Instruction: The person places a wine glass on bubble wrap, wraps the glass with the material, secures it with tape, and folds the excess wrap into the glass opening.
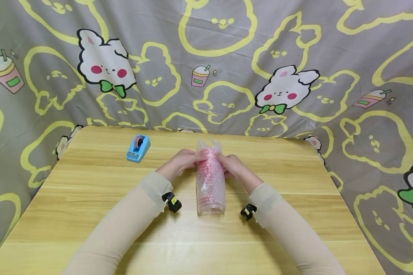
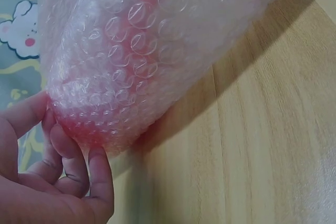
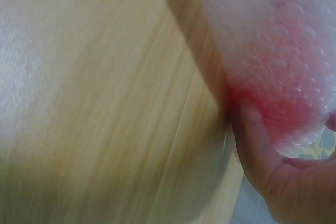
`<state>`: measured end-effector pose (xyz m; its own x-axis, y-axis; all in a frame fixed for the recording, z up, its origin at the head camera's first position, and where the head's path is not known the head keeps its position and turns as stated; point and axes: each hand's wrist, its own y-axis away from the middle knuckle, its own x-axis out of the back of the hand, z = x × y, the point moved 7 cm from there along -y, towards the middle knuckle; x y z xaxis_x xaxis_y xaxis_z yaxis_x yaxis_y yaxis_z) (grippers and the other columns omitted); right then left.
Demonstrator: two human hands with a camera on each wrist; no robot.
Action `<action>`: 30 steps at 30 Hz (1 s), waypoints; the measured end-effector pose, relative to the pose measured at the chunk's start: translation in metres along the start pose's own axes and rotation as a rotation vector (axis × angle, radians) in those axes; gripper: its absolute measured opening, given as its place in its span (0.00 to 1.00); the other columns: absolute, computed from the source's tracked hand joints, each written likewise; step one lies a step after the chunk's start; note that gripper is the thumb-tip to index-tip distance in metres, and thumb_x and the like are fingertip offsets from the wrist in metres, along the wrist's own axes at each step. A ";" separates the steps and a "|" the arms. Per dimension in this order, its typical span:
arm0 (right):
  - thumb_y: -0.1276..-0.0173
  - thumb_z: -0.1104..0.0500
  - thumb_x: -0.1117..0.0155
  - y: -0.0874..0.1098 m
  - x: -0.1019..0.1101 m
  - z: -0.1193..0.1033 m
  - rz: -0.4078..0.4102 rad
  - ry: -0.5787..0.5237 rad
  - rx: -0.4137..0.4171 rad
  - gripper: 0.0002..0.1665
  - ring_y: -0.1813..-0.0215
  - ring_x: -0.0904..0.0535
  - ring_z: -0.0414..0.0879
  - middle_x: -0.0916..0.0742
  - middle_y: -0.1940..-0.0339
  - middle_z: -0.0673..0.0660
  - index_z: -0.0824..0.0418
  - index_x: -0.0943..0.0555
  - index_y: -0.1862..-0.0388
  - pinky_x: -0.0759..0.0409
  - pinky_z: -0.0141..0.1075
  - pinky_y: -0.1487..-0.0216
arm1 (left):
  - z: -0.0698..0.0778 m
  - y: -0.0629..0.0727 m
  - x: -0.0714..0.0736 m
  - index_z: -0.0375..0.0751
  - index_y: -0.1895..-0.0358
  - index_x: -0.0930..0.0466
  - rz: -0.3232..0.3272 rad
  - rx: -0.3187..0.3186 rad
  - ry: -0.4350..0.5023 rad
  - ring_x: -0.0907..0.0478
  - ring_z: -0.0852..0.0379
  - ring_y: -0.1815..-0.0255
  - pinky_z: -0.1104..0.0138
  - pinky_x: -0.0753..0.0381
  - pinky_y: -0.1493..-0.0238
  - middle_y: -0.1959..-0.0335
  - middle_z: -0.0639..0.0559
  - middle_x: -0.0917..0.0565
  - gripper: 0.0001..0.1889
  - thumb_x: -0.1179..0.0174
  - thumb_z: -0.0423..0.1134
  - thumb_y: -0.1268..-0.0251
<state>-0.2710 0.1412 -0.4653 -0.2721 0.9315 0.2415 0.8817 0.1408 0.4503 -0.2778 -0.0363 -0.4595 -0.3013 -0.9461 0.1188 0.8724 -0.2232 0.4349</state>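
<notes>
A roll of clear bubble wrap (image 1: 210,187) with something pink or red inside lies lengthwise at the middle of the table; the wrapped object's kind is hidden. Near its far end, my left hand (image 1: 185,160) grips the left side, thumb on top. My right hand (image 1: 233,166) holds the opposite side at about the same height. In the left wrist view, thumb and fingertips of the left hand (image 2: 63,182) pinch the wrap where the pink shows strongest. The right wrist view has a finger of the right hand (image 3: 262,156) against the reddish end. Loose wrap sticks up beyond both hands.
A blue tape dispenser (image 1: 139,148) with a roll of tape stands at the back left of the wooden table (image 1: 89,183). Behind the table and along its sides hangs a grey curtain (image 1: 227,65) printed with cartoon animals.
</notes>
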 end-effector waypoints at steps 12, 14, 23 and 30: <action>0.22 0.42 0.48 0.001 0.003 0.002 -0.008 0.004 -0.036 0.25 0.73 0.25 0.41 0.23 0.74 0.52 0.64 0.26 0.62 0.18 0.35 0.66 | -0.003 -0.003 -0.002 0.26 0.46 0.25 -0.021 0.007 0.143 0.23 0.52 0.53 0.58 0.27 0.34 0.49 0.43 0.23 0.21 0.33 0.38 0.34; 0.23 0.43 0.47 0.000 0.004 0.003 -0.013 -0.007 -0.048 0.24 0.72 0.25 0.42 0.23 0.73 0.53 0.65 0.26 0.60 0.19 0.34 0.66 | -0.004 -0.003 -0.002 0.25 0.44 0.28 -0.024 0.005 0.163 0.23 0.53 0.55 0.57 0.26 0.35 0.49 0.42 0.24 0.22 0.33 0.36 0.33; 0.23 0.48 0.44 -0.001 0.010 0.003 -0.022 -0.105 -0.032 0.22 0.69 0.21 0.41 0.19 0.71 0.53 0.69 0.25 0.54 0.16 0.34 0.62 | -0.010 -0.004 -0.007 0.26 0.33 0.38 -0.092 0.056 0.289 0.21 0.53 0.56 0.58 0.24 0.36 0.50 0.42 0.24 0.28 0.38 0.33 0.30; 0.21 0.49 0.47 -0.002 0.008 0.002 -0.063 -0.139 -0.002 0.29 0.66 0.20 0.42 0.18 0.66 0.56 0.77 0.29 0.41 0.16 0.34 0.60 | -0.010 -0.003 -0.009 0.27 0.31 0.39 -0.116 0.034 0.288 0.20 0.49 0.51 0.58 0.22 0.39 0.46 0.38 0.23 0.29 0.39 0.33 0.29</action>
<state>-0.2742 0.1492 -0.4657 -0.2705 0.9583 0.0917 0.8639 0.1996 0.4625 -0.2741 -0.0294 -0.4705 -0.2723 -0.9434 -0.1895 0.8238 -0.3303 0.4607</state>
